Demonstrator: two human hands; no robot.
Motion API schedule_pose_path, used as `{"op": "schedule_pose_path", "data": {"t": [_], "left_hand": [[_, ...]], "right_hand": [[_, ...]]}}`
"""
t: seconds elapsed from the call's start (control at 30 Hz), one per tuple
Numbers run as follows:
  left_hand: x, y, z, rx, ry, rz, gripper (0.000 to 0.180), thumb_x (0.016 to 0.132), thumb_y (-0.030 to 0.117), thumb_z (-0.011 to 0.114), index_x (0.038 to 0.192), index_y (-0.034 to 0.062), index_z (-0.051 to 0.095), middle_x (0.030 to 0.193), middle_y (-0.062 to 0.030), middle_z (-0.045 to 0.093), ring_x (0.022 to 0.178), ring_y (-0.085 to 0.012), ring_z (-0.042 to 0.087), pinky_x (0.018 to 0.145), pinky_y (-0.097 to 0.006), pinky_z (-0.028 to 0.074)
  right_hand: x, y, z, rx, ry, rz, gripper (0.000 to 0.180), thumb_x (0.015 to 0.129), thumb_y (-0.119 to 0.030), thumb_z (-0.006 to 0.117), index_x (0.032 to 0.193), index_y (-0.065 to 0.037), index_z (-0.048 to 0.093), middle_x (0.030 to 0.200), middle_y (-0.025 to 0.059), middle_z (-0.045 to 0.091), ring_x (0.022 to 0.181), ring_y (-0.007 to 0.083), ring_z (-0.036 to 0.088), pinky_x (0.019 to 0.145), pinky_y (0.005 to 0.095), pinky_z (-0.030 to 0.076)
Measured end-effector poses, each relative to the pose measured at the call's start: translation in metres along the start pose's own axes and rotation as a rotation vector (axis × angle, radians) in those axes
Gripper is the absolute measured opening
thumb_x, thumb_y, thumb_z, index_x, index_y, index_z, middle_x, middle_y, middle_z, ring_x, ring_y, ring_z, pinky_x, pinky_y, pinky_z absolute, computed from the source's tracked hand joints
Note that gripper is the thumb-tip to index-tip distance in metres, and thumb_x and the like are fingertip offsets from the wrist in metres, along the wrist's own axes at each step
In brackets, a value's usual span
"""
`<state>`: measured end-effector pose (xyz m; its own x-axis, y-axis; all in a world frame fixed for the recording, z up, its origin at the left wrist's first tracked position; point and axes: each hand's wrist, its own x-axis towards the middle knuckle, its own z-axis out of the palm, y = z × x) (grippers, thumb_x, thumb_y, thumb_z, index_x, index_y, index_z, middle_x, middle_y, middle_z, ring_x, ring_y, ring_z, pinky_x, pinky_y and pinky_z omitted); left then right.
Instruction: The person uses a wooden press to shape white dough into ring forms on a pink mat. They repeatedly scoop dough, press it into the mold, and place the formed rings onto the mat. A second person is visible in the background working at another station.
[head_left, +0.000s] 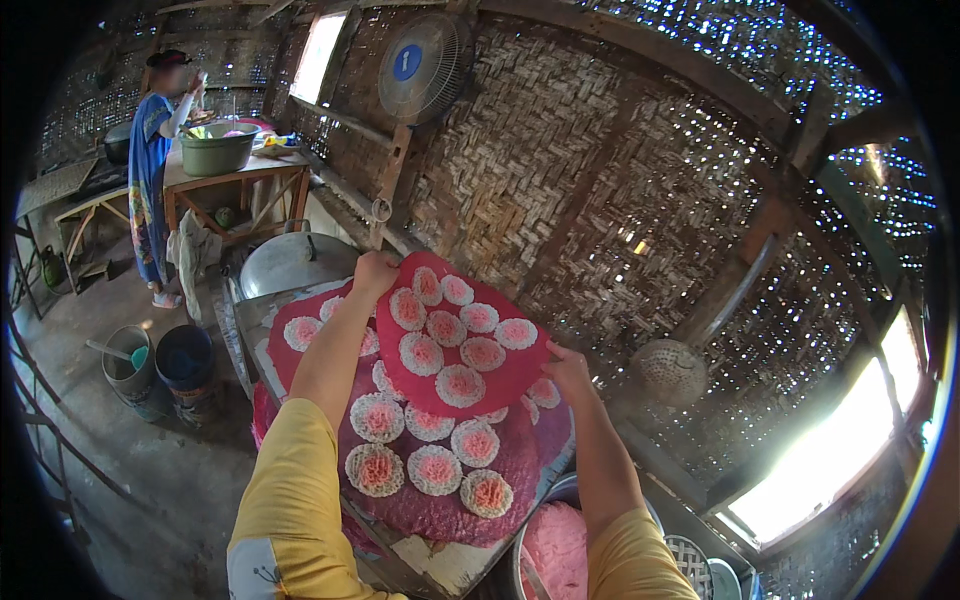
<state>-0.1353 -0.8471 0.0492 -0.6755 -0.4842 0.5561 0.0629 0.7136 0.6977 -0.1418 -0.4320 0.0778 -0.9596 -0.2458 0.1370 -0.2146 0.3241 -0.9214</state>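
My left hand [376, 272] grips the upper left corner of a deep red cloth sheet [520, 368]. At its right corner, my right hand [566, 372] has its fingers closed on the edge. The sheet is held tilted over the table, with several round, lacy white-and-pink snacks [446, 328] lying on it. Beneath it, a purplish-red cloth [440, 517] covers the tabletop and carries more of these rounds [377, 417] in rows. The raised sheet hides part of that lower layer.
A pot of pink batter [557, 555] stands by my right forearm. Beyond the table sits a big lidded metal pot [298, 263]. Two buckets [187, 360] are on the floor at left. Another person [155, 190] stands by a green tub [218, 150]. A perforated ladle [668, 373] hangs at right.
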Motion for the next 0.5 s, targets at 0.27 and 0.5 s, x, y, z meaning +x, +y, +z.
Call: {"op": "schedule_pose_path", "data": {"t": [0.27, 0.5], "left_hand": [[-0.013, -0.013, -0.049, 0.241, -0.324, 0.064, 0.045, 0.072, 0.04, 0.067, 0.109, 0.0138, 0.064, 0.099, -0.0107, 0.066, 0.089, -0.0275, 0.063, 0.079, -0.037, 0.049], [-0.136, -0.059, -0.201, -0.558, 0.186, -0.204, 0.032, 0.084, 0.027, 0.064, 0.111, 0.0092, 0.061, 0.085, 0.0035, 0.06, 0.069, -0.0045, 0.048, 0.059, -0.021, 0.039]], "right_hand": [[0.002, 0.048, 0.012, -0.654, 0.173, -0.112, 0.047, 0.073, -0.007, 0.063, 0.12, -0.009, 0.058, 0.106, 0.0142, 0.061, 0.086, 0.018, 0.061, 0.072, 0.0297, 0.05], [-0.168, -0.02, -0.059, -0.309, 0.097, -0.155, 0.042, 0.08, -0.006, 0.059, 0.121, -0.006, 0.057, 0.125, 0.0111, 0.052, 0.096, 0.0203, 0.058, 0.077, 0.0296, 0.049]]}}
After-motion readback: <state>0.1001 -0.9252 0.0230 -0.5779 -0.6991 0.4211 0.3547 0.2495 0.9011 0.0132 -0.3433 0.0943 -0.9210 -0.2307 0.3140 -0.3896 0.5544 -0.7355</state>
